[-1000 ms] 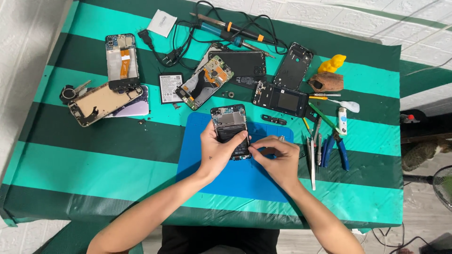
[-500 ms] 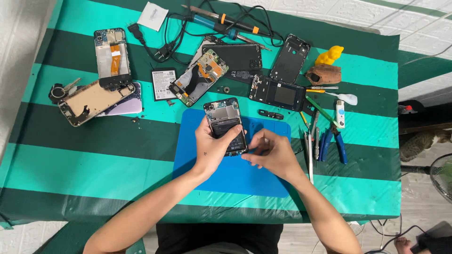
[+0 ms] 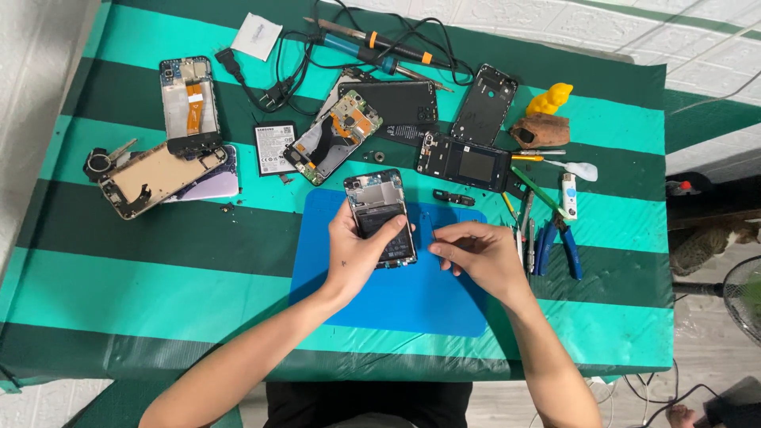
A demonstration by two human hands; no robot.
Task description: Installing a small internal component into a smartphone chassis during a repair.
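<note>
- Opened phone point(image 3: 382, 215) lies back-off on the blue mat point(image 3: 396, 297), so its insides face up.
- Left hand point(image 3: 361, 254) is clamped round it, pinning it down.
- Right hand point(image 3: 476, 254), fingers pinched together on a thin tool point(image 3: 432, 231) just beside it.
- Pliers point(image 3: 555, 242) wait nearby on the striped table point(image 3: 158, 261).

You've got an opened phone point(image 3: 382, 215), back cover off, black battery and green board showing, lying face down and slightly tilted on the blue mat point(image 3: 396, 305).

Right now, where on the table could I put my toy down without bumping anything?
The striped cloth is bare between the blue mat and the table's left edge, below the tan phone shell. The mat's lower half is bare too. The far side is crowded with opened phones, cables and a soldering iron; pliers fill the right.
</note>
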